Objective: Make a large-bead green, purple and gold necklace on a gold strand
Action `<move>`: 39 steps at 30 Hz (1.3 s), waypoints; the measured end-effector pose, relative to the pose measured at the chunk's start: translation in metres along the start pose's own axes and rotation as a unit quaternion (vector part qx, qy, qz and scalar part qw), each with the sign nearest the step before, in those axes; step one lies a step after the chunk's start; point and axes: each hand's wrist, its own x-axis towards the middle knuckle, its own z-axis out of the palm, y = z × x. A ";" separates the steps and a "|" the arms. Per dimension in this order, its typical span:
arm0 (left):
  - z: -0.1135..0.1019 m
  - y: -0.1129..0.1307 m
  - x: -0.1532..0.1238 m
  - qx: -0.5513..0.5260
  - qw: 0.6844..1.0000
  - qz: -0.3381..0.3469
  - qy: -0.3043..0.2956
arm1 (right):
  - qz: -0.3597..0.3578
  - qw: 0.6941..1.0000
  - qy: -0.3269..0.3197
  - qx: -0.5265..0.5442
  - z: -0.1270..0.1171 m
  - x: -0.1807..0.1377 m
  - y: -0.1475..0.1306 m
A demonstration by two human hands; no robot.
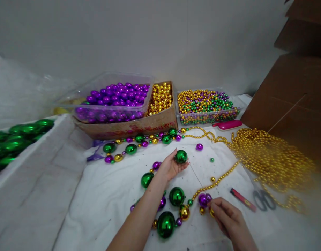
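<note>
My left hand point(172, 166) reaches over the white cloth, fingers wrapped round a large shiny green ball bead point(181, 157). A thin thread point(195, 174) runs from near its fingertips toward the purple bead point(203, 200) by my right hand. My right hand point(225, 215) is closed in a pinch on a gold bead point(211, 211), partly hidden by the fingers. Beside it are a small purple bead point(208, 197) and a small gold bead point(202, 210). Between my arms lies a strung bead garland point(166, 225) of green, gold and purple balls, joined to a gold bead chain point(223, 179).
Behind stand a clear bin of purple beads point(116, 96), a cardboard box point(160, 120) with gold beads and a tray of mixed beads point(206, 108). Gold chains point(273, 158), scissors point(264, 200), a red lighter-like stick point(243, 199) and a pink-handled tool point(230, 124) lie right. A green-ball box point(68, 136) stands left.
</note>
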 end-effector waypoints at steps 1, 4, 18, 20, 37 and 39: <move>-0.002 -0.002 -0.002 -0.013 1.000 -0.002 -0.002 | -0.003 1.000 -0.005 -0.008 0.000 -0.001 0.000; -0.003 -0.007 -0.007 -0.031 0.999 0.003 -0.012 | -0.013 1.000 -0.009 -0.026 -0.001 -0.005 0.001; -0.006 -0.016 -0.014 0.045 0.998 0.049 0.020 | -0.012 1.000 0.015 -0.017 -0.003 -0.010 0.000; -0.007 -0.017 -0.015 0.058 0.995 0.074 0.016 | -0.013 1.000 0.027 -0.006 -0.004 -0.009 0.000; 0.015 -0.018 -0.034 0.727 0.633 0.245 0.103 | 0.011 1.000 0.024 0.004 -0.004 -0.010 -0.006; 0.013 -0.014 -0.032 0.629 0.740 0.226 0.083 | 0.017 1.000 0.020 0.008 -0.006 -0.012 -0.006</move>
